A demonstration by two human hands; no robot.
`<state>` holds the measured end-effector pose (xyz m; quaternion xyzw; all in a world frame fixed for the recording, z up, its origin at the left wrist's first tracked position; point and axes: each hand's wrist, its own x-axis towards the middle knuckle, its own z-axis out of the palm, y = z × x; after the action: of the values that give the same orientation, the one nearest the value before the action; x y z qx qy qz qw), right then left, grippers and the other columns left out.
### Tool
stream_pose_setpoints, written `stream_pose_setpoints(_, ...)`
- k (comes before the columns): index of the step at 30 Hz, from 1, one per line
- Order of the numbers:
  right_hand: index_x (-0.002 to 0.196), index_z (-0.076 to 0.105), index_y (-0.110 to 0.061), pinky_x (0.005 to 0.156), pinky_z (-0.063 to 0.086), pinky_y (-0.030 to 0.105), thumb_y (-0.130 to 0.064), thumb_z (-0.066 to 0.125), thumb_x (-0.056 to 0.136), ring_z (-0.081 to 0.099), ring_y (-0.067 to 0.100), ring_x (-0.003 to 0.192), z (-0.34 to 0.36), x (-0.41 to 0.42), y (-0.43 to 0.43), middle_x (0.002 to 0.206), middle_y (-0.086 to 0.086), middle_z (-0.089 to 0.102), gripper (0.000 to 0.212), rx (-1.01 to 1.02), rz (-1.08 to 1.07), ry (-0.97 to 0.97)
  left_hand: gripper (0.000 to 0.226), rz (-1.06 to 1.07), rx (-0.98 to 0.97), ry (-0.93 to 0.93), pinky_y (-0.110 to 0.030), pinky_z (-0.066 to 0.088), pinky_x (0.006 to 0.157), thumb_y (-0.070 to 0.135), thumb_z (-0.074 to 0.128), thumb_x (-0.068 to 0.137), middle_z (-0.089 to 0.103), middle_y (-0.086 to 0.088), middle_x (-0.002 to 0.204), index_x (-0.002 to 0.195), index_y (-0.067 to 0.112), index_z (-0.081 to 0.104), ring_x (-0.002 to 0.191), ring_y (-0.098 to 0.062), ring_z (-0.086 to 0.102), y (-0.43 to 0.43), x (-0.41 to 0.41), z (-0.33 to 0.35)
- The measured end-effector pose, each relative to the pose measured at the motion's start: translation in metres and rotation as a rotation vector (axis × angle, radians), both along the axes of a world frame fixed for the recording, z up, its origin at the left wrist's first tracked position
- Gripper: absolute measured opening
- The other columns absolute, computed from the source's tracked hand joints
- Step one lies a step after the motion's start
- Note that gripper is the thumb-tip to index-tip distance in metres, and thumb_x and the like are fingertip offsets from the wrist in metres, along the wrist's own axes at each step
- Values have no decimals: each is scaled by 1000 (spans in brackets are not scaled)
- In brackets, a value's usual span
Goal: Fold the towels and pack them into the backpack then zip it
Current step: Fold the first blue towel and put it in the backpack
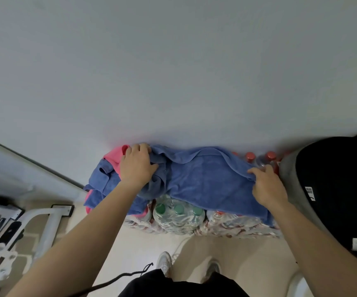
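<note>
Black shorts (173, 286) fill the bottom edge of the view, with a thin black cord (117, 279) trailing off them to the left. Just past them, two pale shoes (164, 262) stand on the light floor (130, 243). At the left side of the floor sits a white metal frame (44, 221), partly blurred.

Both bare forearms reach forward over a row of shrink-wrapped bottle packs (177, 217) that stand on the floor against the wall. The near pack in the middle shows green caps through its wrap.

A blue towel (205, 179) lies spread across the top of the packs, its near edge hanging a little over their front. The left hand (138, 166) is at the towel's left end, fingers curled down over the bunched cloth and thumb pressed into it, so it grips the towel there. The right hand (268, 187) is at the towel's right edge, fingers bent and pinching the hem, which lifts slightly under them.

On the left end of the packs, partly beneath the left hand, lies a crumpled heap: a pink towel (115, 155) and a second blue towel (102, 183) that droops over the left edge.

A black and grey backpack (334, 179) stands just beside the right end of the packs, close to the right hand, with white tags on its side; whether it is zipped I cannot tell. Red-capped bottles (269, 156) show at the far right corner of the packs, between towel and backpack. Behind everything rises a plain pale wall (173, 71).
</note>
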<state>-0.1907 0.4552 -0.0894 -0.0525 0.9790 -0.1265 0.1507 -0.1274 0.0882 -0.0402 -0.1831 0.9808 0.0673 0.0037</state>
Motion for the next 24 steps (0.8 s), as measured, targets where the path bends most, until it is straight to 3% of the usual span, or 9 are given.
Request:
stream_pose_setpoints(3, 130, 60, -22, 82, 53, 40, -5, 52, 92, 61, 33, 108, 7, 1, 1, 130, 9, 58, 42, -126, 9, 10, 25, -73, -49, 46, -34, 37, 71, 27, 64, 83, 59, -3, 109, 107, 22, 60, 98, -28, 51, -3, 2, 4)
stream_pose_setpoints(7, 117, 68, -11, 84, 55, 32, 3, 63, 84, 69, 23, 99, 21, -3, -11, 105, 5, 74, 36, -409, 9, 61, 15, -138, 12, 162, -32, 38, 68, 29, 57, 91, 61, -1, 103, 101, 22, 67, 97, -26, 54, 5, 5, 12)
stream_pose_setpoints(12, 122, 64, -6, 84, 49, 27, 3, 61, 85, 61, 17, 98, 33, 0, -41, 107, -1, 63, 38, -553, -3, 22, 3, -183, 435, 218, -28, 40, 63, 20, 57, 91, 63, 9, 79, 90, 23, 57, 72, -13, 59, 42, 10, 15)
stream_pose_setpoints(16, 110, 64, -12, 85, 54, 35, 4, 68, 83, 65, 26, 100, 16, 16, -45, 101, 1, 63, 31, -686, -129, -87, 21, -104, 712, 130, -18, 44, 59, 6, 58, 86, 65, 8, 66, 85, 27, 56, 59, 0, 59, 85, 20, -3)
stream_pose_setpoints(20, 93, 68, -21, 83, 55, 32, -4, 71, 86, 67, 15, 93, 2, 32, -35, 96, -4, 71, 19, -692, -209, -10, 13, -118, 790, 27, -34, 53, 68, 25, 66, 88, 65, 7, 66, 77, 28, 60, 66, -11, 63, 113, 21, -29)
stream_pose_setpoints(24, 83, 69, -24, 73, 52, 31, -11, 75, 85, 66, 11, 82, -2, 45, -32, 83, -10, 69, 14, -711, -256, 47, 23, -83, 784, 78, -35, 50, 64, 37, 71, 86, 64, 4, 67, 72, 22, 60, 67, -11, 62, 133, 23, -36)
